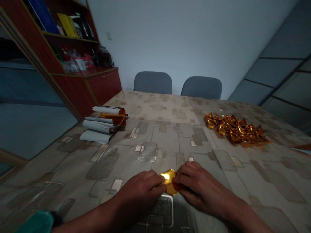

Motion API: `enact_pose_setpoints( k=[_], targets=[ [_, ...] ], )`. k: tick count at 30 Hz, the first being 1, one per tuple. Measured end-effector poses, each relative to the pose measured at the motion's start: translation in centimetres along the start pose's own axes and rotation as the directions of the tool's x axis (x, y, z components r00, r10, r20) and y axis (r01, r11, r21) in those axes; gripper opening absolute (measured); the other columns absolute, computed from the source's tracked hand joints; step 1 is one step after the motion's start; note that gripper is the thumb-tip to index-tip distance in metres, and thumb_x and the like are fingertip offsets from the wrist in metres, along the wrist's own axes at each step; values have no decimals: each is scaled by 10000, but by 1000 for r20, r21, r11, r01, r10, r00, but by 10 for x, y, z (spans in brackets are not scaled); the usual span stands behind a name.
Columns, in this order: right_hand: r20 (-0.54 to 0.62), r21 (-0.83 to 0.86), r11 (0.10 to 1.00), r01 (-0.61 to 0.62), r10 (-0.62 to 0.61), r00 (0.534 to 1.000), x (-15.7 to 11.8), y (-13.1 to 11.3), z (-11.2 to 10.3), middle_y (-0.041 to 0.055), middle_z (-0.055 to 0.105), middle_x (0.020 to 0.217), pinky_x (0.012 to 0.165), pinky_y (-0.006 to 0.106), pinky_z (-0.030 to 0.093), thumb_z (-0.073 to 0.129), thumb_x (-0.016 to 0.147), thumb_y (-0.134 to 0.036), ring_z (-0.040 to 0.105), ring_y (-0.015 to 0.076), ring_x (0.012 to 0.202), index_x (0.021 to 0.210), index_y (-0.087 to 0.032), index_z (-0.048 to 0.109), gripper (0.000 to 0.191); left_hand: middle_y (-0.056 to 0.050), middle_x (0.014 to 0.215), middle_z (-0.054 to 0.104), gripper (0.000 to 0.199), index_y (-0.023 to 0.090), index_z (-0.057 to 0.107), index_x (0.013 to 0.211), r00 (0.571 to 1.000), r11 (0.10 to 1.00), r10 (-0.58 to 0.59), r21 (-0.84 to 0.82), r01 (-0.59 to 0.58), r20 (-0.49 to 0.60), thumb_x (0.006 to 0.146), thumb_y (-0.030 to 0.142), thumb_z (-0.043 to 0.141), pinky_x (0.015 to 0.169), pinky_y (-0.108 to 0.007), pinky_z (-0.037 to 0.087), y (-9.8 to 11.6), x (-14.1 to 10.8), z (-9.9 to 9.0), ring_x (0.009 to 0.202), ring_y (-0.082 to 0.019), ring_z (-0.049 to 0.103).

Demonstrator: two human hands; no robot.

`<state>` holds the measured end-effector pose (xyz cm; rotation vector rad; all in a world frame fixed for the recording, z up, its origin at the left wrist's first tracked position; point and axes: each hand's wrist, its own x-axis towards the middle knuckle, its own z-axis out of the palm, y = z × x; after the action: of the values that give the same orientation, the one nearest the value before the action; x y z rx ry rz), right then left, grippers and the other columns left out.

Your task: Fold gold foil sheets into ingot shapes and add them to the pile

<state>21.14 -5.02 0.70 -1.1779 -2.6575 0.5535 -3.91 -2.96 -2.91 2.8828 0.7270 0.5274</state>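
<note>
Between my two hands, close to the near side of the table, is a small piece of folded gold foil paper (169, 184), shiny on its upper face. My left hand (148, 187) has its fingers closed on the left edge of the foil paper. On the right edge, my right hand (194, 181) pinches the same piece, its fingertips partly covering it. The undersides of both hands and the far folds of the paper are hidden.
A heap of folded gold foil pieces (236, 129) lies on the right of the patterned tablecloth (150, 126). Folded-over foil sheets (99, 127) are stacked at left. A sheet corner (302, 148) shows at far right. Two grey chairs (153, 82) stand beyond the table.
</note>
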Motion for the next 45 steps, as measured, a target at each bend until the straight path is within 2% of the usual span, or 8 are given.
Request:
enact_pose_setpoints(
  k=[5, 10, 16, 19, 22, 29, 36, 45],
  targets=[
    [-2, -26, 1000, 16, -16, 1000, -2, 1, -3, 38, 644, 945, 866, 384, 396, 565, 965, -150, 553, 212, 910, 975, -200, 658, 107, -24, 989, 697, 255, 233, 653, 1061, 998, 987, 36, -159, -29, 46, 1065, 257, 399, 792, -275, 469, -8, 4, 2, 895, -175, 620],
    [-34, 83, 997, -7, 10, 999, 1, 5, -8, 19, 675, 892, 826, 347, 417, 593, 1004, -222, 599, 195, 868, 1001, -231, 707, 115, -31, 1013, 710, 247, 226, 664, 1071, 998, 995, 69, -69, -69, -11, 1059, 226, 418, 803, -291, 484, -9, 10, 1, 908, -182, 622],
    [-100, 225, 973, -52, 76, 992, 7, 12, -2, 0, 708, 829, 775, 318, 436, 643, 982, -206, 634, 177, 808, 920, -215, 713, 94, -43, 993, 708, 210, 201, 659, 1043, 997, 993, -42, -114, 35, -59, 1025, 161, 453, 735, -273, 502, -6, 4, 7, 868, -177, 629],
    [-142, 242, 963, -118, 155, 978, 11, 15, 4, 6, 706, 799, 742, 306, 439, 688, 941, -169, 643, 178, 783, 878, -198, 723, 77, -45, 967, 708, 232, 190, 633, 998, 990, 982, -76, -181, 53, -123, 1003, 104, 417, 733, -276, 515, -4, 3, 11, 835, -173, 630],
    [-164, 225, 957, -181, 220, 962, 15, 16, 7, 15, 702, 792, 737, 314, 438, 696, 926, -158, 638, 189, 779, 847, -182, 714, 84, -37, 927, 699, 227, 184, 595, 962, 988, 973, -114, -213, 90, -101, 967, 65, 402, 724, -286, 525, -2, 5, 9, 802, -178, 627],
    [-184, 184, 955, -232, 265, 947, 18, 12, 9, 17, 679, 790, 748, 337, 400, 705, 896, -124, 601, 214, 811, 818, -183, 664, 106, -36, 1142, 705, 421, 264, 546, 1313, 993, 985, -102, -142, 93, -52, 944, 67, 498, 802, -283, 557, 3, 5, 7, 950, -192, 668],
    [-229, 167, 947, -273, 307, 924, 18, 10, 15, -4, 632, 744, 687, 314, 362, 728, 841, -87, 564, 205, 746, 788, -195, 592, 182, -36, 1089, 722, 309, 255, 598, 1243, 982, 970, -171, -188, 155, -73, 995, 138, 457, 769, -261, 554, 10, 5, 12, 899, -183, 678],
    [-244, 138, 951, -277, 303, 921, 19, 13, 20, 27, 652, 801, 716, 347, 400, 643, 948, -135, 570, 221, 778, 800, -188, 603, 162, -25, 978, 718, 245, 242, 625, 1150, 978, 953, -196, -247, 173, -72, 1022, 165, 430, 713, -255, 533, 11, 9, 12, 828, -171, 654]
  ],
)
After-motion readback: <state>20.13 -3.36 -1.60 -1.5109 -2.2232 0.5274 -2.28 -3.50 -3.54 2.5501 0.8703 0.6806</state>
